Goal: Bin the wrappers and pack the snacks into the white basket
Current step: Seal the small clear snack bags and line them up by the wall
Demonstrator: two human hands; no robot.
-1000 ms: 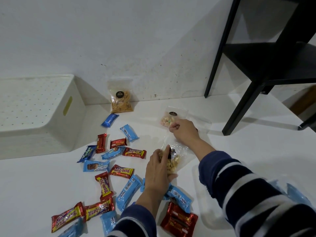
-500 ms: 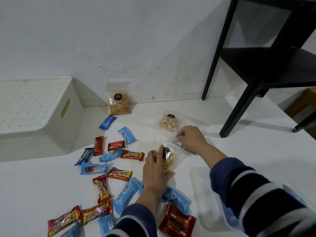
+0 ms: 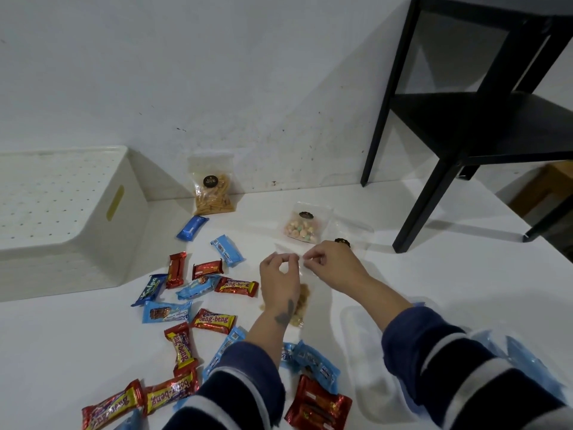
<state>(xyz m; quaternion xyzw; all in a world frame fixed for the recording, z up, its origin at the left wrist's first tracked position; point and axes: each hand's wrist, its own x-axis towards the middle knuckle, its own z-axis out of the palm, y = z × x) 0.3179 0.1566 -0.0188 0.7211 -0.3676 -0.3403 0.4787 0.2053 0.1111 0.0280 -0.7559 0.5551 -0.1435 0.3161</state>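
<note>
At frame centre, the left hand (image 3: pixel 279 274) and right hand (image 3: pixel 333 263) each pinch the top edge of a clear snack bag (image 3: pixel 300 302). The white basket (image 3: pixel 71 218) sits at the left edge.

Beyond the grip and to its right stands a black side table (image 3: pixel 431 193). Its nearest leg comes down on the white floor (image 3: pixel 46 352) just right of the grip, and its lower shelf (image 3: pixel 483 119) hangs well above it. Straight beyond the grip rises a pale wall (image 3: pixel 217 72), scuffed and flecked with dark specks (image 3: pixel 181 129) near its foot. Far right of the grip, behind the table's legs, a brown wooden piece (image 3: pixel 539 190) shows in part. Nearer than the grip and slightly right, a clear shallow plastic piece (image 3: pixel 359 336) with rounded corners lies flat on the floor.
</note>
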